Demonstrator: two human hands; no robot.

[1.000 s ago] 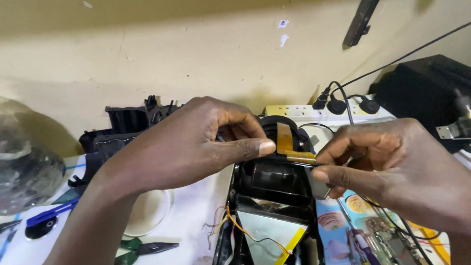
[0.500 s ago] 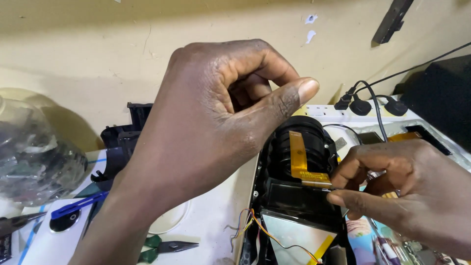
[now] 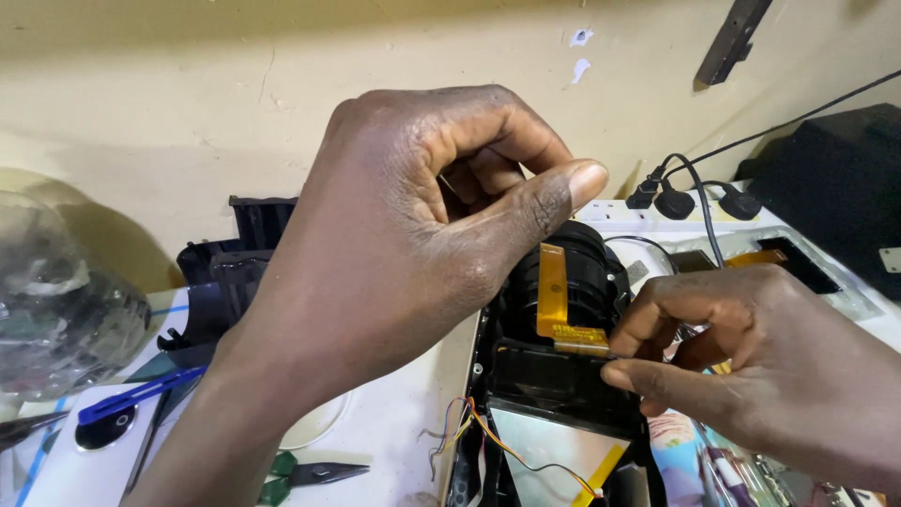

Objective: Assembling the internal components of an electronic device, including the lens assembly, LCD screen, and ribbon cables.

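Head view, one entry per item.

Left hand (image 3: 404,253): raised over the bench, fingers curled in, thumb pressed along the forefinger. Whether this grip has anything in it cannot be told; nothing shows between the fingers. It hangs just above and left of the lens, not touching it.

Right hand (image 3: 751,366): low at the right, thumb and forefinger pinched shut on the lower end of the ribbon cable (image 3: 552,291).

Ribbon cable: orange flat strip, running from the top of the lens (image 3: 587,282) down its front to a wider gold-printed tab, which sits at the upper edge of the black body (image 3: 554,385). The tab appears loose, not seated in any socket, so far as can be seen.

Black body: opened device lying on the bench, covers off, lens barrel upright at its far end. A shiny plate (image 3: 549,451) lies exposed inside, with a yellow strip across one corner. Thin coloured wires (image 3: 465,427) trail out at its left side.

State of work, as a judgement: casing already open and innards bared; cable in hand but not connected; covers not refitted.

Surroundings: white bench (image 3: 394,441); green-handled pliers (image 3: 310,474); blue tool (image 3: 131,399); black housing parts (image 3: 230,272) by the wall; clear plastic bag (image 3: 56,300) at far left; power strip (image 3: 676,207) with black plugs behind the lens.
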